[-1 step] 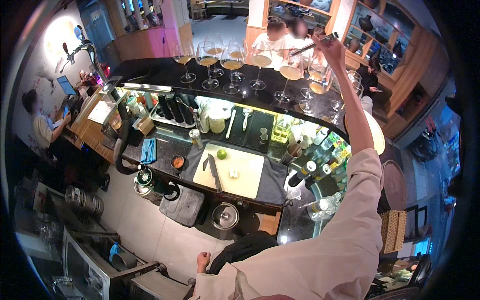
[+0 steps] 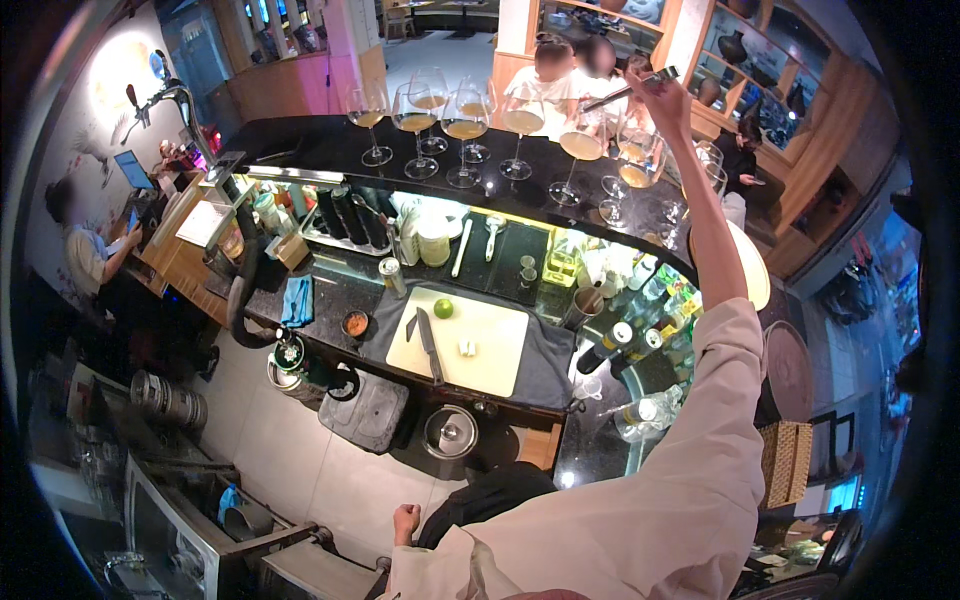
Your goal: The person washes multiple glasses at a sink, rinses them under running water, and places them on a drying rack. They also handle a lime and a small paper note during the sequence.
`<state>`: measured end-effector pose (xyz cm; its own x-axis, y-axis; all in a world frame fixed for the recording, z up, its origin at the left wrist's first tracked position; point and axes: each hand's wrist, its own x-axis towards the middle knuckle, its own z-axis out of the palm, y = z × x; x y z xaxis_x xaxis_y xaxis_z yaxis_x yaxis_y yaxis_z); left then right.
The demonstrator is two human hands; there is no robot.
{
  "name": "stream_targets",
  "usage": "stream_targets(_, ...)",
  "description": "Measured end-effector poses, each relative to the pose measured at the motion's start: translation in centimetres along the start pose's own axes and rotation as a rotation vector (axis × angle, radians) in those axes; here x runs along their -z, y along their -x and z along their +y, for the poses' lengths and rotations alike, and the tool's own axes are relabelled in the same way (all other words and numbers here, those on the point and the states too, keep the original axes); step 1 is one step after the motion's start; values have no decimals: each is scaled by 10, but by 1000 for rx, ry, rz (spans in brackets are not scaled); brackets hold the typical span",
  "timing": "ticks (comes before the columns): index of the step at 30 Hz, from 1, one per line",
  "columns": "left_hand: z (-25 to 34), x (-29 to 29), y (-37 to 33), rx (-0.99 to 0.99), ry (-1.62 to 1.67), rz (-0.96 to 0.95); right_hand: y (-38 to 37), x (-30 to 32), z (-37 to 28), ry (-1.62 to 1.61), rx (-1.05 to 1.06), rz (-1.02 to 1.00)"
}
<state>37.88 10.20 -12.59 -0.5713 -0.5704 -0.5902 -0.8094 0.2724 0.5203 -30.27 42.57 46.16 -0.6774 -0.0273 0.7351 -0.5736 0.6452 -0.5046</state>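
My right hand (image 2: 665, 100) is stretched far forward over the bar's raised ledge, closed around a slim metal bar tool (image 2: 612, 98) whose exact kind I cannot make out. Under it and to its left stand several wide-bowled stemmed glasses (image 2: 583, 146) with pale yellow drink. Low at the front, my left hand (image 2: 406, 520) hangs beside my body with its fingers curled in; nothing shows in it. On the lower counter lies a cream cutting board (image 2: 487, 352) bearing a knife (image 2: 430, 345), a green lime (image 2: 443, 308) and a small pale cut piece (image 2: 467, 348).
A grey cloth (image 2: 545, 352) lies under the board. Cans (image 2: 607, 345) and clear bottles (image 2: 650, 408) crowd the right counter. A small bowl (image 2: 355, 323) and blue cloth (image 2: 297, 302) sit at left. Seated people (image 2: 540, 85) are beyond the ledge; another person (image 2: 90, 245) stands far left.
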Motion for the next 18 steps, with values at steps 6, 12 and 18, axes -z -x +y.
stream_targets(6,8,-2,1,-36,21,46,-8,-5,24,-31,38,-20)
stream_targets(12,13,-2,10,6,41,57,-8,-10,33,-108,1,-18)
stream_targets(18,-3,-12,5,30,105,53,-3,-20,54,-369,-41,31)
